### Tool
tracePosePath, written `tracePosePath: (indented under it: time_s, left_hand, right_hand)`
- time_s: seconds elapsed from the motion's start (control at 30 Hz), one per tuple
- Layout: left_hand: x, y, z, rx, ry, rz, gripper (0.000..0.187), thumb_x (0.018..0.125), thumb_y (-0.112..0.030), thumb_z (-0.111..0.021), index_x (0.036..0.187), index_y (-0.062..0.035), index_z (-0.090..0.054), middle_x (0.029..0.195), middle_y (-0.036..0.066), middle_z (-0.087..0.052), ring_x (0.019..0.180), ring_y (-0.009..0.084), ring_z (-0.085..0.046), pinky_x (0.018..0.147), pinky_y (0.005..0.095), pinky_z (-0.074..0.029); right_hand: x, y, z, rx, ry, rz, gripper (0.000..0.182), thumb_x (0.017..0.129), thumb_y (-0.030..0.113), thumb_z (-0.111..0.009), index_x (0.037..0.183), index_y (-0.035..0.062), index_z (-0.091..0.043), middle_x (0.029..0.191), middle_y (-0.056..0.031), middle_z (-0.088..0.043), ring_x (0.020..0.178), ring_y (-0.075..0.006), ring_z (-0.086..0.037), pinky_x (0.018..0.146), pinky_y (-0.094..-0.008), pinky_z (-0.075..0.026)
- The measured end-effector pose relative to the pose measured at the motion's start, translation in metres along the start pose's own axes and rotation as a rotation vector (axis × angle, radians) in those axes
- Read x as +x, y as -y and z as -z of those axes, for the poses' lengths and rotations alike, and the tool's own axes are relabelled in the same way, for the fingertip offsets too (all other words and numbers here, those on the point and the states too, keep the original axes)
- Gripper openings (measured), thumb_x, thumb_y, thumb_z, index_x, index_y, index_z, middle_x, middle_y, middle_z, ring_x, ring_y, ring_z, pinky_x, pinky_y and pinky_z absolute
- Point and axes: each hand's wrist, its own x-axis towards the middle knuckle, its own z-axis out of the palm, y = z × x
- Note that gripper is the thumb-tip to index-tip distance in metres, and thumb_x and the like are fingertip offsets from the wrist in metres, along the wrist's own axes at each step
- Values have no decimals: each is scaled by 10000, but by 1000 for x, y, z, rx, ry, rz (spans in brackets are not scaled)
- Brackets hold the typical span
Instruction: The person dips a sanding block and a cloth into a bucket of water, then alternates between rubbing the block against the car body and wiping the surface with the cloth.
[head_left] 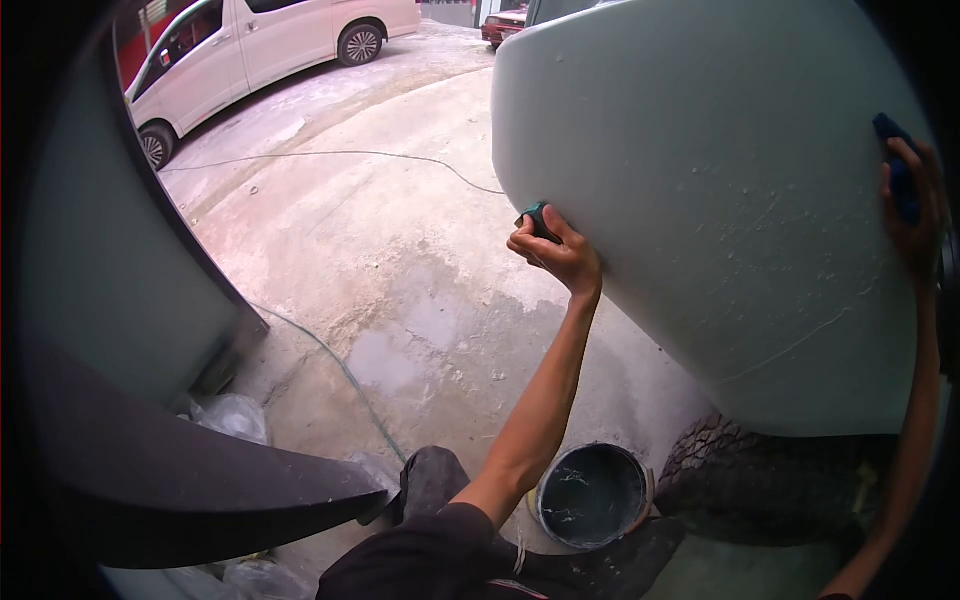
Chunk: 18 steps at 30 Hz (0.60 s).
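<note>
My left hand [562, 252] is closed around a small dark teal pad [539, 220], raised beside the left edge of a large pale vehicle panel [640, 130]. What exactly the pad is, I cannot make out. On the panel's right side, my right hand [920, 215] has its fingers wrapped over a blue block [903, 180], which looks like a sanding block. The block appears to lie against the surface. Droplets, whitish specks and a thin pale streak mark the lower half of the panel.
A dark bucket [590, 492] holding liquid stands below, beside a treaded tire [770, 485]. A dark-edged panel [190, 470] juts in from the left, with clear plastic [230, 415] near it. A hose [350, 375] crosses the wet concrete. A white van [270, 45] is parked behind.
</note>
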Motion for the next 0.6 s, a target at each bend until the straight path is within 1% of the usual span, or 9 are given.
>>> tracePosePath:
  time_s: [0.03, 0.1, 0.2, 0.23, 0.33, 0.43, 0.5, 0.53, 0.6]
  left_hand:
    - [8, 8, -3, 4, 5, 42, 426, 1080, -387, -586, 1075, 14, -443, 1114, 194, -468, 1120, 328, -455, 1007, 519, -387]
    - [56, 26, -12, 15, 13, 117, 415, 1078, -383, -590, 1078, 7, -448, 1125, 196, -463, 1122, 328, -455, 1013, 509, -387]
    - [105, 40, -21, -215, 140, 433, 407, 1081, -390, -579, 1067, -3, -453, 1144, 196, -458, 1127, 326, -456, 1018, 504, -385]
    - [85, 38, -18, -134, 86, 330, 409, 1080, -394, -572, 1064, -3, -456, 1131, 182, -458, 1125, 317, -461, 1006, 501, -394]
    - [-23, -4, 8, 74, 27, 3, 421, 1078, -404, -569, 1063, 1, -455, 1118, 165, -452, 1119, 305, -466, 984, 500, -407]
    - [-44, 4, 6, -33, 34, -6, 402, 1069, -386, -586, 1048, -4, -464, 1092, 158, -448, 1110, 303, -470, 968, 492, -419]
    - [6, 16, -2, -21, -9, 11, 380, 1070, -365, -595, 1021, -8, -473, 1081, 161, -461, 1093, 298, -481, 969, 487, -422]
    - [40, 34, -11, -12, -17, 168, 408, 1076, -389, -586, 1021, -9, -448, 1066, 142, -479, 974, 240, -543, 855, 426, -491]
    - [79, 47, -21, -159, 27, 437, 371, 1081, -364, -592, 993, -19, -488, 1004, 123, -561, 836, 221, -611, 727, 366, -550]
  right_hand:
    - [-1, -2, 0, -12, 10, 6, 352, 1005, 124, -697, 1353, 119, -642, 1333, -114, -674, 1241, -309, -677, 1041, -421, -570]
    - [-2, -1, -5, -15, 3, 7, 350, 1003, 121, -698, 1349, 114, -643, 1320, -115, -677, 1235, -306, -678, 1038, -416, -570]
    - [3, 9, -5, -9, -51, 9, 349, 996, 114, -704, 1341, 105, -646, 1294, -115, -683, 1207, -299, -686, 1018, -409, -568]
    - [6, 13, -2, -4, -72, 13, 347, 995, 115, -705, 1337, 102, -649, 1285, -114, -684, 1193, -298, -689, 1007, -407, -566]
    - [16, 20, 8, 29, -84, 34, 339, 992, 137, -712, 1325, 102, -660, 1262, -108, -689, 1160, -293, -698, 979, -397, -557]
    - [18, 19, 7, 50, -84, 53, 346, 981, 136, -731, 1320, 107, -665, 1249, -102, -700, 1151, -291, -704, 971, -388, -558]
    - [16, 11, 3, 43, -78, 90, 347, 974, 132, -741, 1313, 103, -670, 1242, -99, -707, 1137, -293, -709, 962, -385, -559]
    - [17, 9, 3, 39, -81, 102, 340, 971, 131, -743, 1304, 100, -676, 1236, -96, -712, 1130, -292, -712, 958, -383, -559]
    - [22, 11, 4, 44, -99, 111, 324, 967, 129, -748, 1282, 94, -687, 1221, -89, -724, 1118, -287, -717, 953, -379, -560]
